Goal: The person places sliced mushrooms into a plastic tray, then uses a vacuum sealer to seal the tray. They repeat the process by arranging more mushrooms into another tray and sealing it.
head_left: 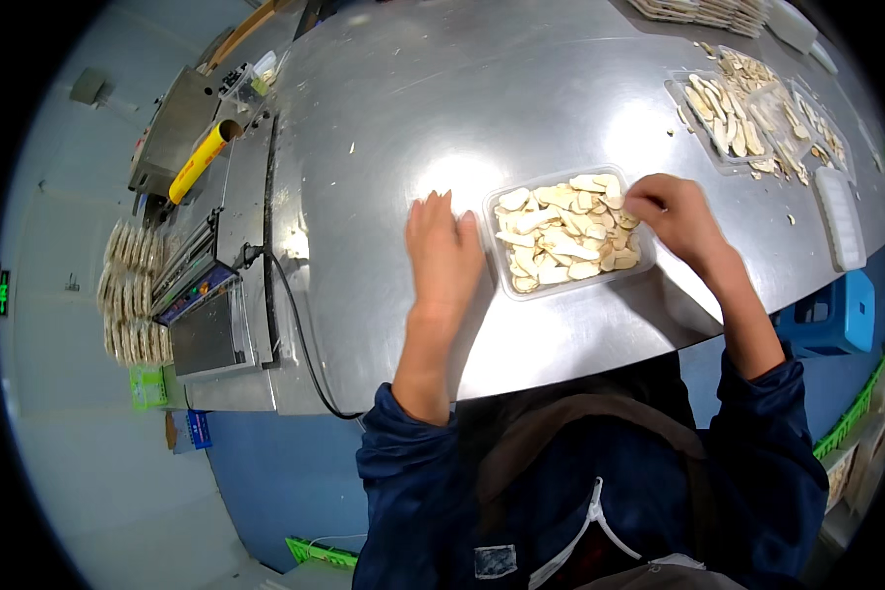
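A clear plastic tray [512,292] stands on the stainless steel table [383,110] in front of me, filled with pale dried slices [560,232] that look like mushroom. My left hand [442,247] is just left of the tray, palm down over the table, fingers pointing away from me and holding nothing. At the tray's upper right corner is my right hand [667,214], its fingers bent and fingertips at the slices by the rim. Whether a slice is pinched between them cannot be made out.
More trays of slices [726,118] stand at the upper right among loose bits, near a white plastic tray [841,217]. At left are a machine with a control panel [199,295], a black cable [295,317], a yellow tube [199,162] and stacked packs [129,287]. A blue plastic stool [848,313] stands below right.
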